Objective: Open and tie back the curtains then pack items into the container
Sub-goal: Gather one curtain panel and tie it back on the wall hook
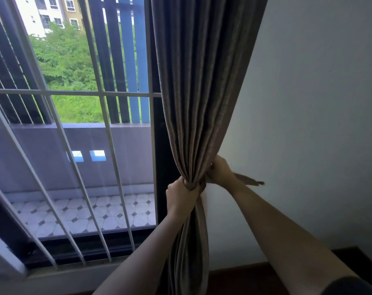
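Head view: the curtain (202, 81) looks soft, bulky and pliant. The left hand (180, 195) clenches its gathered waist, probably the best hold, and the right hand (220, 171) grips the tie strip (250, 180).

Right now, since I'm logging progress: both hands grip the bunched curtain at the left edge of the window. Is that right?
Not quite. The head view shows the bunched curtain at the right edge of the window, beside the white wall. The left hand and right hand both grip it, as you said.
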Demonstrator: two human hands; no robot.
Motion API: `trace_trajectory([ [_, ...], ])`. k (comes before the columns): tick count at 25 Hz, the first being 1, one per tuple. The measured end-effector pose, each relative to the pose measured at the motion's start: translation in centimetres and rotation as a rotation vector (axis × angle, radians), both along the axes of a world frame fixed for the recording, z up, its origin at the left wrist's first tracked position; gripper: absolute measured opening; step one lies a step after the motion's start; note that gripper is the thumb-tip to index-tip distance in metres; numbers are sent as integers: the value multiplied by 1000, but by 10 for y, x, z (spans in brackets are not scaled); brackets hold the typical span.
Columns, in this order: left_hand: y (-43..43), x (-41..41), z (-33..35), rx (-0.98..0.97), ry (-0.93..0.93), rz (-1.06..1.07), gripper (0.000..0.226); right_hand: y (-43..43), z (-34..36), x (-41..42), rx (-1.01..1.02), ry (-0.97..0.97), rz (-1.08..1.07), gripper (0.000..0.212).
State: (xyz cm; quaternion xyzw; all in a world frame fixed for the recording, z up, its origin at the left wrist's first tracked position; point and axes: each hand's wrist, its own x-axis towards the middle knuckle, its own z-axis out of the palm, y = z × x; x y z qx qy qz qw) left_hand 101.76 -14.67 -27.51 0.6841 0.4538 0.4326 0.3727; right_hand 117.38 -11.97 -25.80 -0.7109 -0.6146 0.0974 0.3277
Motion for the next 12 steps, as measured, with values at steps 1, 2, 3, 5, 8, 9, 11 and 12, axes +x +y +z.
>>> trace_trajectory([
  [1,2,-3,-2,13,-1,-16,33,-3,-3,-6,-30,113,1,8],
  [2,6,-6,-4,16,-4,-33,30,-7,-7,-8,-45,228,22,11],
  [3,10,-9,-5,9,-12,-53,28,-10,-10,-10,-34,336,40,12],
  [5,14,-13,-6,-22,-35,-100,24,-18,-11,-11,-7,501,63,19],
  [8,18,-15,-5,-46,-24,-160,18,-34,-8,-10,-40,643,168,21],
  [9,18,-15,-5,-55,-17,-178,18,-37,-9,-8,-63,720,230,24],
  [11,22,-18,-6,-80,-20,-277,21,-41,-9,-4,-114,747,333,31],
  [12,25,-20,-6,-98,-21,-348,26,-39,-9,-1,-134,655,369,38],
])
